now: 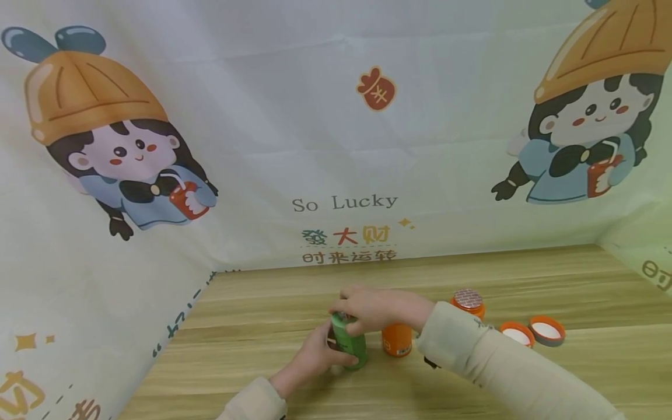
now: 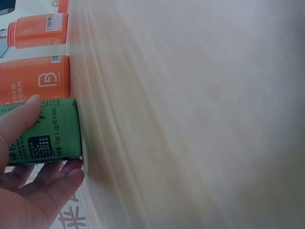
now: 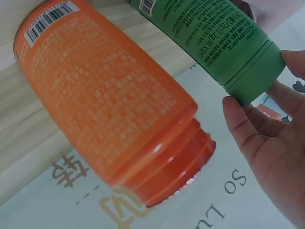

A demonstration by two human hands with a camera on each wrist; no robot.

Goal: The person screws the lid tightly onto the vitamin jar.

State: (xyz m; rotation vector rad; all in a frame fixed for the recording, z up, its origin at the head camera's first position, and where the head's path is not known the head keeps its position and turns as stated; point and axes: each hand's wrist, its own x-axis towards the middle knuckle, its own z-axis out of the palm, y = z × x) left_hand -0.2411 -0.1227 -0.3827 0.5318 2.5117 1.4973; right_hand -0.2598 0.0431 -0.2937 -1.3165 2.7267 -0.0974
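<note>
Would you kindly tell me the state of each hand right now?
Left hand: closed, holding the green bottle round its body.
Right hand: closed, pinching the bottle's cap.

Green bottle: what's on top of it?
On the green bottle sits a green cap, which the right hand grips. Anything beneath the cap is covered and cannot be seen.

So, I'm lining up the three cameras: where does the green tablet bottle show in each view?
Head: green tablet bottle low, just right of centre.
Left wrist: sideways at the left edge, just below mid-height.
Right wrist: top, right of centre, cut off by the upper edge.
Shared landmark: the nearest orange tablet bottle, right of it, above it and lower left of it respectively.
</note>
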